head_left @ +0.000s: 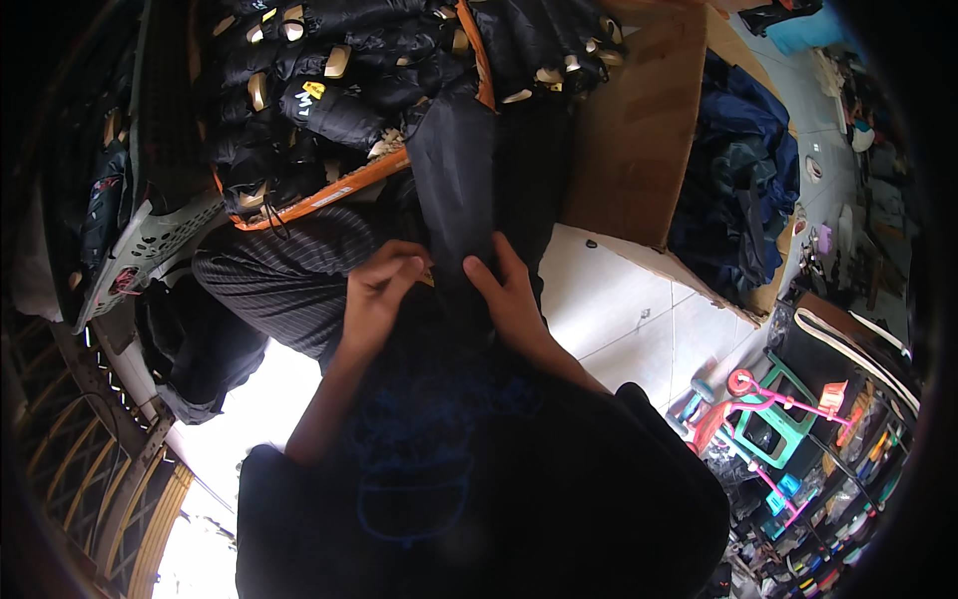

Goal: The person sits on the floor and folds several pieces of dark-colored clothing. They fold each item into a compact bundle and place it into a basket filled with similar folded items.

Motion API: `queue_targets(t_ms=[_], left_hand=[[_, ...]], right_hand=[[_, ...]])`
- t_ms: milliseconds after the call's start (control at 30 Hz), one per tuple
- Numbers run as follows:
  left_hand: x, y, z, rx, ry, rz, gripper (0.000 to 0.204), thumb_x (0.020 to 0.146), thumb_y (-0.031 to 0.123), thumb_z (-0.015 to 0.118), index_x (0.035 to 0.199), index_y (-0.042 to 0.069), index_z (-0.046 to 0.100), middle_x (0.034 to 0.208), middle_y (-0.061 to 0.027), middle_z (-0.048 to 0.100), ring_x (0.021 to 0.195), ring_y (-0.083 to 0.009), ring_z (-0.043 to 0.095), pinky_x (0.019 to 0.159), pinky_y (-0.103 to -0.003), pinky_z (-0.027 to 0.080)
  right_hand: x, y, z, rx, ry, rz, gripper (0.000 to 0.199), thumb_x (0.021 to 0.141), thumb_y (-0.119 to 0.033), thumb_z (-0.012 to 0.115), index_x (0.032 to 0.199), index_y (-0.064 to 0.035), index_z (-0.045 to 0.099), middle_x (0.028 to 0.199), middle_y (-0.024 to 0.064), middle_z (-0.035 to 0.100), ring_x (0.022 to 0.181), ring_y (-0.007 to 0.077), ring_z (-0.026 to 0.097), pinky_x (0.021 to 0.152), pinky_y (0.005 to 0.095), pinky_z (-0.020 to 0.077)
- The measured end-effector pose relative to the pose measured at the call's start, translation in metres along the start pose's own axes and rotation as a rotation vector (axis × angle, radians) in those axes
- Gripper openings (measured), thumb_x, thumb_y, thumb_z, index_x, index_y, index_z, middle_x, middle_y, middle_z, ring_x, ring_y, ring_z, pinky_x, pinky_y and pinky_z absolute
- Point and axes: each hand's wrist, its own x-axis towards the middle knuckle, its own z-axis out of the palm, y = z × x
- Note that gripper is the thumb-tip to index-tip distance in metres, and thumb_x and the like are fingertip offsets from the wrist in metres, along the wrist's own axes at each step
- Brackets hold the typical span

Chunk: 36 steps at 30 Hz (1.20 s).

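A long strip of smooth black cloth [454,165] runs down from an orange-edged crate toward my lap. My right hand [511,295] grips its right edge, thumb lying on top of the cloth. On the other side, my left hand [382,290] is closed, thumb and fingertips pinched together beside the strip. A bit of something yellowish shows at those fingertips, too small to name. The cloth's lower end blends into my dark clothing, so I cannot tell where it stops.
Rolled black bundles with tan end pieces fill the orange-edged crate [334,192] ahead. A grey perforated crate [150,245] stands at the left. To the right are a cardboard box [634,130] with dark blue cloth, a green stool [783,424] and a pink-framed child's ride-on [768,394].
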Motion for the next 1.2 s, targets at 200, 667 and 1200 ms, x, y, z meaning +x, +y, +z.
queue_targets(t_ms=[200,667,1200], left_hand=[[0.022,-0.018,0.01,-0.253,-0.018,-0.053,0.06,0.097,0.04,0.056,0.136,-0.004,0.044,0.123,-0.0183,0.058,0.112,-0.0221,0.057,0.097,-0.034,0.044],[0.026,-0.011,0.054,-0.504,0.021,-0.14,0.037,0.091,0.017,0.066,0.119,-0.006,0.062,0.111,-0.0154,0.071,0.105,-0.0211,0.067,0.095,-0.033,0.051],[0.033,0.011,0.029,-0.457,-0.045,0.11,0.087,0.082,0.036,0.073,0.144,-0.006,0.029,0.129,-0.0308,0.056,0.118,-0.0357,0.059,0.102,-0.043,0.047]], right_hand=[[-0.002,0.002,-0.004,-0.011,-0.144,0.04,0.044,0.093,-0.018,0.066,0.128,0.0023,0.05,0.117,0.0124,0.061,0.11,0.0169,0.057,0.096,0.0312,0.0449],[-0.024,-0.004,0.002,-0.32,-0.158,0.081,0.114,0.073,-0.028,0.086,0.15,0.0049,0.009,0.131,0.0305,0.054,0.126,0.0364,0.055,0.105,0.0399,0.0437],[-0.018,0.0,0.008,-0.333,-0.188,-0.115,0.076,0.073,-0.022,0.085,0.133,0.0,0.044,0.116,0.0219,0.063,0.11,0.0321,0.065,0.091,0.0375,0.0518]])
